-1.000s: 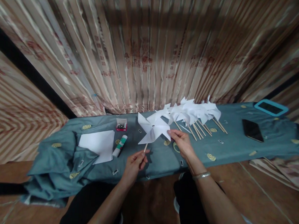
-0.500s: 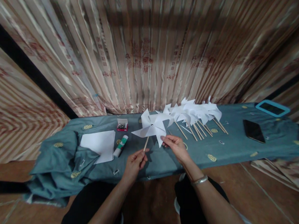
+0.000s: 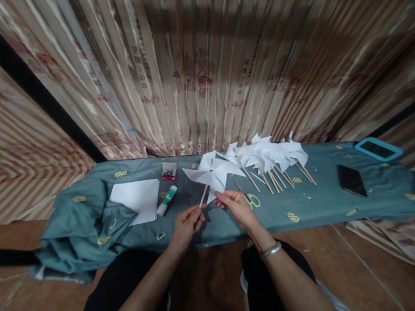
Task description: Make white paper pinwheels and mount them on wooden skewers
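A white paper pinwheel [image 3: 216,175] on a thin wooden stick stands tilted in front of me, a small pin at its centre. My left hand [image 3: 188,221] is closed around the lower part of the stick. With fingertips pinched, my right hand [image 3: 235,205] grips the tip of the pinwheel's lowest blade. Just beyond the right hand lie scissors with light green handles [image 3: 253,200], partly hidden by it. More white pinwheels [image 3: 267,155] lie overlapped in a row to the right, sticks pointing toward me.
Left of my hands are a stack of white paper [image 3: 138,199], a glue stick [image 3: 166,201] and a small red box of pins [image 3: 169,172]. A black phone [image 3: 351,180] and a blue-framed device [image 3: 378,149] lie at the right. Curtains hang behind the cloth-covered table [image 3: 324,205].
The pinwheel's head has turned clockwise, its gripped blade swinging down and left. My right hand has moved slightly left with it, uncovering more of the scissors. The left hand stays on the stick.
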